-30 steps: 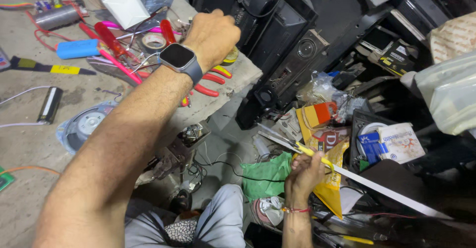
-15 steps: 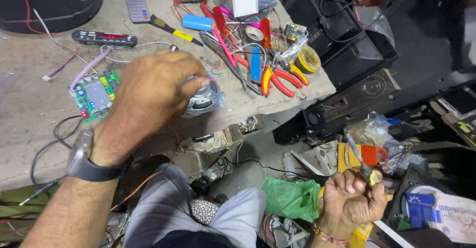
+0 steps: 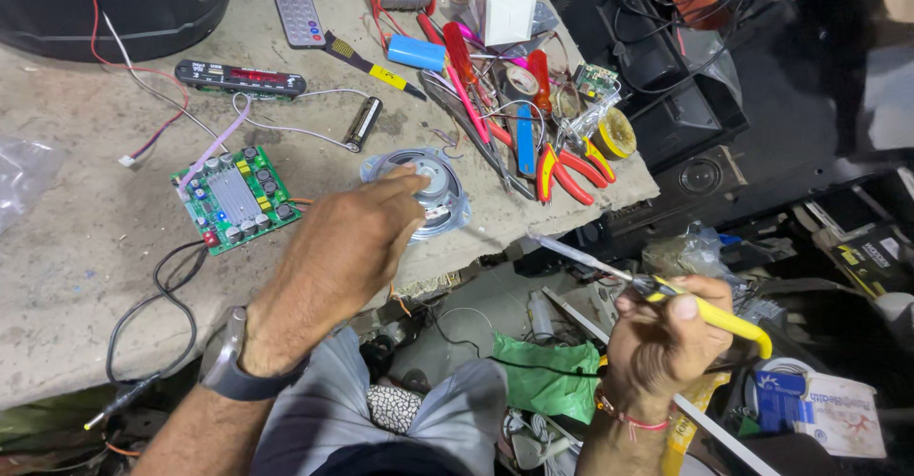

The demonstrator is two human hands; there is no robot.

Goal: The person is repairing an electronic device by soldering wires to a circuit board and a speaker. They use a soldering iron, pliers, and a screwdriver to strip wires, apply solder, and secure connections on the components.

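Two hands work: left hand (image 3: 333, 257) fingertips touch the small speaker (image 3: 424, 190), right hand (image 3: 662, 338) grips a yellow-handled soldering iron (image 3: 666, 290), tip not yet at it.

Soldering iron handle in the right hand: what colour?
Yellow: soldering iron, held in right hand, head view.

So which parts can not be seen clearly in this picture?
Head view only:
- Round grey metal speaker: its near-left part is hidden under the left hand.
- Yellow-handled soldering iron: its grip is covered by the right hand; its thin tip is blurred.
- Big black round container: cut by the top edge.
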